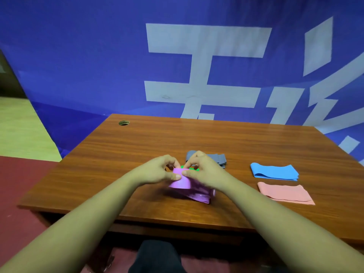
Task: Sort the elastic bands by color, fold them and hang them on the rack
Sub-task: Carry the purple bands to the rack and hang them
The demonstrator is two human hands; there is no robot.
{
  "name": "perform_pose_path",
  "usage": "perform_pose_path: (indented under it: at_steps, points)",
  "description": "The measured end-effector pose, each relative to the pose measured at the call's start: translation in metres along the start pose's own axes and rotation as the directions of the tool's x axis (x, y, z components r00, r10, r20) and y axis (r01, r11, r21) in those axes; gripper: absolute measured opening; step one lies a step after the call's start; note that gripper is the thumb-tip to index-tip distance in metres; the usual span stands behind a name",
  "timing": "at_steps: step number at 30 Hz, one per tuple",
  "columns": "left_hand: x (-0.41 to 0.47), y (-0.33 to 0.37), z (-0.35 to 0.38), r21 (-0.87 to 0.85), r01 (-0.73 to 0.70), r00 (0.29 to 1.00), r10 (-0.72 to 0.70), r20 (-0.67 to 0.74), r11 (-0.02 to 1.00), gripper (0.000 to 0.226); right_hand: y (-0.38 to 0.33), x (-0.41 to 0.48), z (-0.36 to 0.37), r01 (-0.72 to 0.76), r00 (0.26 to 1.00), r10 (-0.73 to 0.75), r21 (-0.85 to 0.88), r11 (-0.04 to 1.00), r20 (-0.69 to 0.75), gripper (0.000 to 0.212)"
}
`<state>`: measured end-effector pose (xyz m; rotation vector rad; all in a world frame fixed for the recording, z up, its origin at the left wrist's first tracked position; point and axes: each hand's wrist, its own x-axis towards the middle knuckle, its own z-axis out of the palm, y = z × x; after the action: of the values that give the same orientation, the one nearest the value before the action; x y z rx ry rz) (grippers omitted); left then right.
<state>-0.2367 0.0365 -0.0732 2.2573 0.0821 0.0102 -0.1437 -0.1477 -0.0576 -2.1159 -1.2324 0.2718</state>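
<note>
Head view: blue banner (98,66) behind, wooden desk (137,144) across the middle. No rack in frame. Right side of the desk: blue band (273,172) folded flat, and pink band (283,193) folded just nearer, apart from it. Beyond the hands: grey band (220,159) folded and partly hidden, plus a sliver of green band (194,168). Purple band (180,182) sits mid-desk, top layer lifted into a loop, the rest bunched under the right wrist.

Looks like mid-fold on purple. To do it well: line up the edges first, keep tension even so it doesn't spring back, press the crease on the desk, then park it clear of the other colours.

Left hand (157,170) and right hand (202,168) meet over the loop. Fingers (175,176) are curled, both hands pinching the purple band's top edge.
</note>
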Motion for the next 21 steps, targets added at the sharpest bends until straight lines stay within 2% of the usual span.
perform_pose_path:
  at_steps: [4, 8, 12, 15, 18, 21]
  points:
    - [0.015, 0.039, -0.026, -0.018, -0.079, 0.997, 0.079, -0.020, 0.997, 0.015, -0.012, 0.009, -0.040, 0.050, 0.995, -0.047, 0.034, 0.998, -0.084, 0.006]
    - [0.035, 0.077, -0.051, -0.138, -0.129, 0.990, 0.136, 0.038, 0.982, 0.034, -0.023, 0.023, -0.084, 0.019, 0.996, 0.004, 0.254, 0.967, -0.089, 0.006]
    - [0.075, 0.099, -0.071, -0.239, -0.141, 0.985, 0.161, 0.065, 0.961, 0.027, -0.017, 0.050, -0.121, -0.044, 0.984, 0.114, 0.435, 0.899, -0.137, 0.015]
    - [0.113, 0.102, -0.079, -0.364, -0.137, 0.982, 0.175, 0.072, 0.921, 0.043, 0.000, 0.076, -0.142, -0.102, 0.981, 0.180, 0.606, 0.789, -0.070, 0.020]
    - [0.156, 0.100, -0.090, -0.475, -0.120, 0.980, 0.180, 0.083, 0.872, 0.042, 0.027, 0.109, -0.161, -0.119, 0.973, 0.226, 0.733, 0.670, -0.049, 0.019]
    - [0.198, 0.099, -0.107, -0.502, -0.114, 0.977, 0.188, 0.099, 0.857, 0.059, 0.049, 0.145, -0.186, -0.139, 0.958, 0.283, 0.810, 0.570, -0.035, 0.020]
